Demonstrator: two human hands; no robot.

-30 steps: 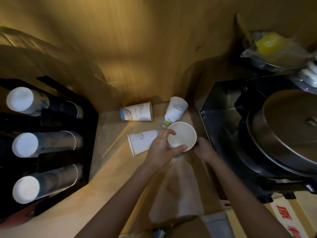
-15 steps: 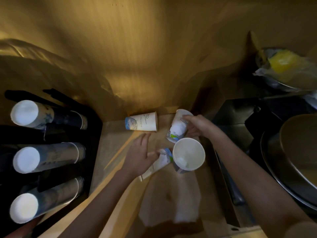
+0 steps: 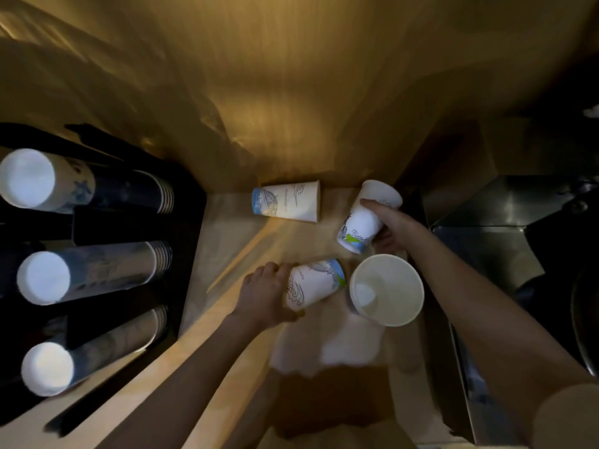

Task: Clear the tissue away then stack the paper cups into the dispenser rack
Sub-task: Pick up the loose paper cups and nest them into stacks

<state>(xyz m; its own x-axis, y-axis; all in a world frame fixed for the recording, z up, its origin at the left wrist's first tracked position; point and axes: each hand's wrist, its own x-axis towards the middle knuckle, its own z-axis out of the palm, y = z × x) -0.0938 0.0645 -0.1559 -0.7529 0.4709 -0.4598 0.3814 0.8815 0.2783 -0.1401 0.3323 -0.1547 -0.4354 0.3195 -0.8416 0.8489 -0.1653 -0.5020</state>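
Several white paper cups with blue prints are on the wooden counter. My left hand (image 3: 264,294) grips a cup lying on its side (image 3: 314,285). My right hand (image 3: 390,226) is closed around a tilted cup (image 3: 366,218) near the back wall. An upright cup (image 3: 387,290) stands between them, its mouth facing up. Another cup (image 3: 287,201) lies on its side at the back, untouched. A white tissue (image 3: 340,348) lies flat on the counter below the cups. The black dispenser rack (image 3: 107,228) on the left holds three horizontal stacks of cups.
A dark metal appliance (image 3: 505,222) stands at the right, close to my right arm. The wooden wall (image 3: 291,92) closes off the back. The counter's front edge runs diagonally at bottom left.
My left hand has let go of the upright cup and closed on the lying cup. My right hand reached back and took hold of the tilted cup. The camera moved closer.
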